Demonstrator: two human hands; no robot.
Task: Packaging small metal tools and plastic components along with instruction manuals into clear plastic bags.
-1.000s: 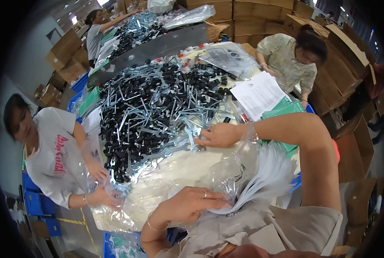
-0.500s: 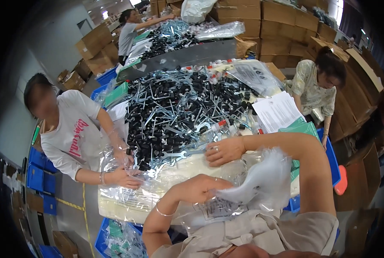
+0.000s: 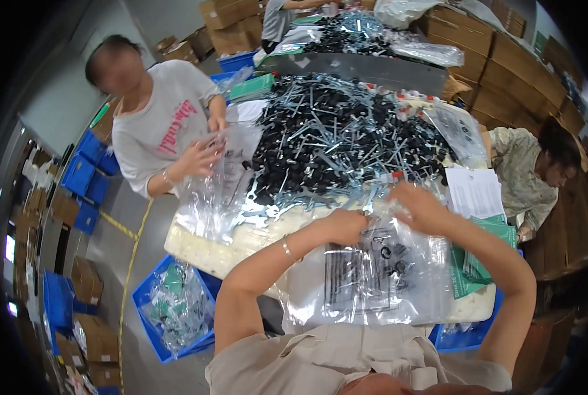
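Hardware [image 3: 347, 141] lies behind the bag [image 3: 389, 283] (booklets [image 3: 501, 230] right).

Two hands [image 3: 348, 227], three co-workers [image 3: 165, 125] (wrenches [image 3: 322, 156] uncountable).

Glossy plastic bag [image 3: 366, 296], shiny metal wrenches [image 3: 259, 214], matt cardboard boxes [image 3: 457, 31], black pieces [image 3: 273, 172] perhaps plastic

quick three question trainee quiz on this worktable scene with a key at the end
1. Multiple choice: the person's left hand touches a) a brown cardboard box b) a clear plastic bag with dark print c) a blue plastic bin
2. True or false: the silver metal bracelet circles the person's right wrist.
3. Fill in: beyond the left hand lies a heap of silver metal tools and ____ parts.

Key: 1 b; 2 false, the left; 3 black.
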